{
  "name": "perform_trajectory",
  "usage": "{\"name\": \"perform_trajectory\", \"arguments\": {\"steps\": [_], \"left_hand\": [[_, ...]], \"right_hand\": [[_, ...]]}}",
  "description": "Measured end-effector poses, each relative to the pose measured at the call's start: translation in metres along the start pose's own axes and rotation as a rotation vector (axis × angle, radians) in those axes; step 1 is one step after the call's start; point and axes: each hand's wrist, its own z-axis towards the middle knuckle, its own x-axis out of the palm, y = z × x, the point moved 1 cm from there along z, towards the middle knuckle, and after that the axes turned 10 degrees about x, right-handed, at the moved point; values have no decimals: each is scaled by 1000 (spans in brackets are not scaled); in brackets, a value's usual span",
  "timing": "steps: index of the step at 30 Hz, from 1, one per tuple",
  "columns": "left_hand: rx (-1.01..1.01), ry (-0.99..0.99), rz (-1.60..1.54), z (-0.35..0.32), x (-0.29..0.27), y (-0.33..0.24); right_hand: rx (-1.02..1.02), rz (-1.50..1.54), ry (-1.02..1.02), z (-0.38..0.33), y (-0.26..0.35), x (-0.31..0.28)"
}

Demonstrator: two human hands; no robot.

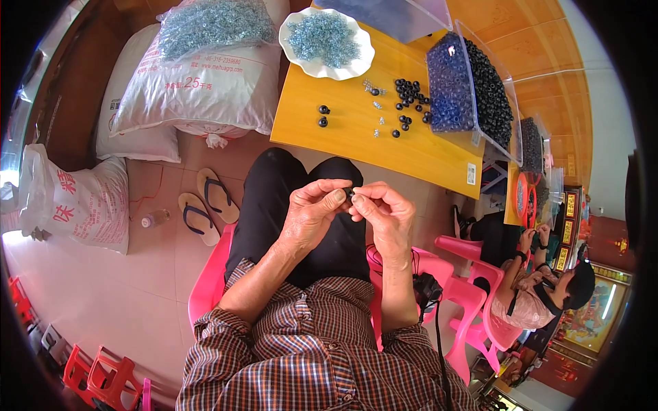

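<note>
Above my lap, my left hand (312,211) and my right hand (385,218) meet fingertip to fingertip. A small round black bead (350,192) is pinched between them, partly covered by the fingers. Beyond my knees stands a yellow wooden table (305,92). Two black beads (323,122) lie towards its left, each with something small attached or touching. Further right is a loose cluster of black beads (409,90). Several small see-through or silvery pieces (378,105) are scattered beside that cluster.
A white scalloped plate (286,51) holds pale blue pieces. A see-through divided box (517,133) holds dark blue and black beads. White sacks (199,89) stand left of the table; sandals (219,195) and a bottle (155,218) lie on the floor. At right, another person (528,301) sits working.
</note>
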Motion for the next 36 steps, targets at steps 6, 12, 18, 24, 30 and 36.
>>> {"name": "perform_trajectory", "arguments": {"steps": [6,12,18,24,30,36], "left_hand": [[-7,36,-2,-2,3,-2],[-6,72,12,-1,4,-3],[19,87,7,-2,4,-2],[63,62,76,-3,8,-1],[125,21,163,-6,4,5],[92,3,216,-4,4,3]], "right_hand": [[173,194,101,6,-1,-8],[256,295,151,8,-3,-13],[275,314,146,7,-3,-11],[280,330,105,8,-7,-6],[238,286,68,13,-9,-6],[292,297,79,10,-16,-8]]}}
